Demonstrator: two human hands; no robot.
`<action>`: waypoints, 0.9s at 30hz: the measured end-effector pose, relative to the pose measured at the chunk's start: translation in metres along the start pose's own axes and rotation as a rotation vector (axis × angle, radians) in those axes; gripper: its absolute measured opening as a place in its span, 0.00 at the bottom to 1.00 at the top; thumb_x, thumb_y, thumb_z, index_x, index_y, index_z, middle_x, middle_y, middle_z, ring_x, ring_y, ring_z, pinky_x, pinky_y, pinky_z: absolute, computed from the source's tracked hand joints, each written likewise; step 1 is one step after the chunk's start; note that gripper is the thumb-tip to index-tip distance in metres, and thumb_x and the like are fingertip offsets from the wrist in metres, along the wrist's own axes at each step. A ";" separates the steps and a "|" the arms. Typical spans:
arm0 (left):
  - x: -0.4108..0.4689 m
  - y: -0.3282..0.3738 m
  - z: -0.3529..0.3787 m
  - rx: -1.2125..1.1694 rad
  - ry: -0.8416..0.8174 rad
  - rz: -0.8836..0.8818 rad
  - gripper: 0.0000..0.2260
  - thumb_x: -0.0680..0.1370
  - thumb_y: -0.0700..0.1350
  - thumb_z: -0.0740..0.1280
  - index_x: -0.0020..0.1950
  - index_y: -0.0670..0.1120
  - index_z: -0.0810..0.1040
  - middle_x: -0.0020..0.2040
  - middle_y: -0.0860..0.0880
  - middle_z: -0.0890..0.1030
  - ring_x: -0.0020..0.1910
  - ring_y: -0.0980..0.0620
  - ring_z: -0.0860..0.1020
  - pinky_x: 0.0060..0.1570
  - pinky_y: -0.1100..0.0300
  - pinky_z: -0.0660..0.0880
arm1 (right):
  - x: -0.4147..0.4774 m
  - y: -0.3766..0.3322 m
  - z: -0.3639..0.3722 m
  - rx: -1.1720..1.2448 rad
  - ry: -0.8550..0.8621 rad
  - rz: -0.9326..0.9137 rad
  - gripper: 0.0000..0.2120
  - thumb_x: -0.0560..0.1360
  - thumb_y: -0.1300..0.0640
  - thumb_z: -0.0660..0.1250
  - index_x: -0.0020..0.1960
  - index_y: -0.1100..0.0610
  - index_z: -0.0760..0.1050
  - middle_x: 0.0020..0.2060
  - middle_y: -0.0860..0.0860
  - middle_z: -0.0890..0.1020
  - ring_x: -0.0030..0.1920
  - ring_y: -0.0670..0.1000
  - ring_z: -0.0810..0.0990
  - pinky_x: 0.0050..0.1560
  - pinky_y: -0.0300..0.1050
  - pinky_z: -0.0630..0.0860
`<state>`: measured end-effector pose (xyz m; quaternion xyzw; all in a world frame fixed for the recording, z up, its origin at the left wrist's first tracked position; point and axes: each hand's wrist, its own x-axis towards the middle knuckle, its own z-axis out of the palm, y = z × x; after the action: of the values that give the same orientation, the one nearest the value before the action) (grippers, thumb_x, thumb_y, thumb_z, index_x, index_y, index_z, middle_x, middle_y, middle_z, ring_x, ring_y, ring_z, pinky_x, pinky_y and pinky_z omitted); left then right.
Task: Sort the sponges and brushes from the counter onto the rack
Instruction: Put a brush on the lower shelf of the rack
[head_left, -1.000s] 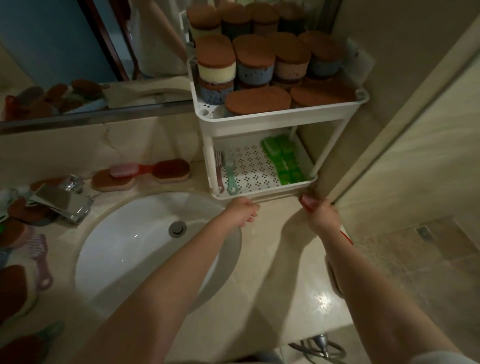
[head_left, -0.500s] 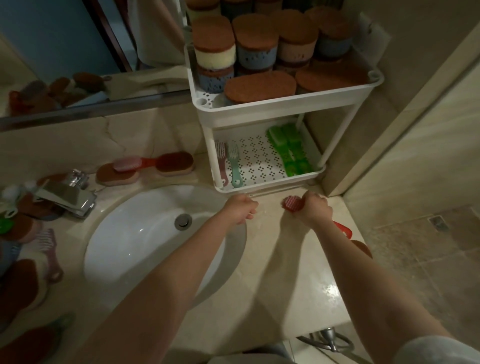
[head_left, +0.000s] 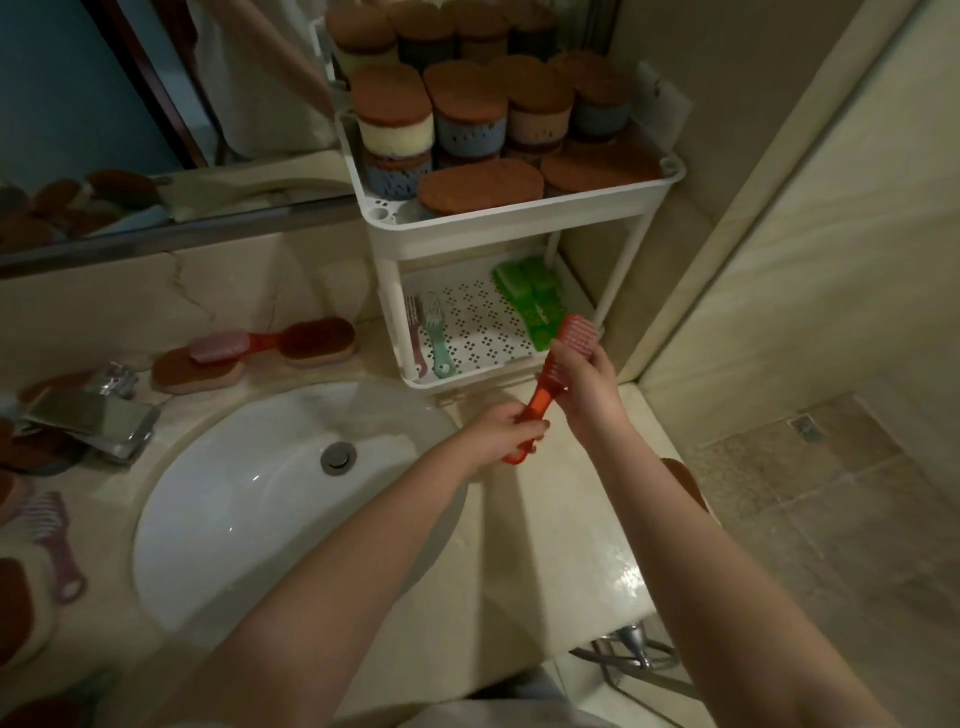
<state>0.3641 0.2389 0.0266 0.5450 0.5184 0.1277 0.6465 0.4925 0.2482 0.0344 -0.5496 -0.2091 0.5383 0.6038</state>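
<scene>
**Q:** What was at centre frame?
**A:** A translucent red plastic brush (head_left: 543, 396) with pale ribbed bristles, slanted before the lower shelf of the white perforated plastic rack (head_left: 519, 221).
**Q:** And the hands?
**A:** The left hand (head_left: 506, 434) gripped its looped handle, and the right hand (head_left: 587, 376) clasped the bristled head.

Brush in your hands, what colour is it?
The brush is red with pinkish bristles, seen in the head view.

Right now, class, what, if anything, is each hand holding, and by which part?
Both hold one red brush: the left hand grips its handle end, the right hand grips it at the bristled head.
</scene>
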 end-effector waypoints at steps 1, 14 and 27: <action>-0.002 -0.001 0.002 -0.019 0.005 0.002 0.05 0.79 0.43 0.61 0.50 0.43 0.75 0.41 0.45 0.79 0.33 0.54 0.79 0.36 0.63 0.75 | -0.003 0.001 0.002 0.050 0.012 0.026 0.14 0.76 0.62 0.66 0.61 0.60 0.69 0.44 0.53 0.77 0.42 0.50 0.77 0.48 0.50 0.76; -0.012 -0.025 -0.004 -0.116 0.146 -0.032 0.10 0.77 0.42 0.63 0.37 0.44 0.74 0.30 0.45 0.73 0.25 0.53 0.68 0.21 0.68 0.67 | -0.039 0.035 -0.099 -1.428 0.409 0.071 0.23 0.77 0.49 0.61 0.70 0.56 0.66 0.69 0.58 0.68 0.70 0.60 0.64 0.67 0.56 0.64; -0.016 -0.032 0.004 -0.007 0.084 0.007 0.03 0.74 0.40 0.68 0.46 0.44 0.76 0.30 0.47 0.73 0.24 0.55 0.69 0.24 0.67 0.68 | -0.054 0.057 -0.109 -1.723 0.150 0.115 0.28 0.76 0.54 0.61 0.74 0.49 0.57 0.68 0.56 0.64 0.63 0.62 0.66 0.56 0.56 0.71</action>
<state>0.3474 0.2132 0.0081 0.5387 0.5425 0.1546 0.6257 0.5421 0.1424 -0.0317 -0.8594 -0.4753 0.1843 -0.0389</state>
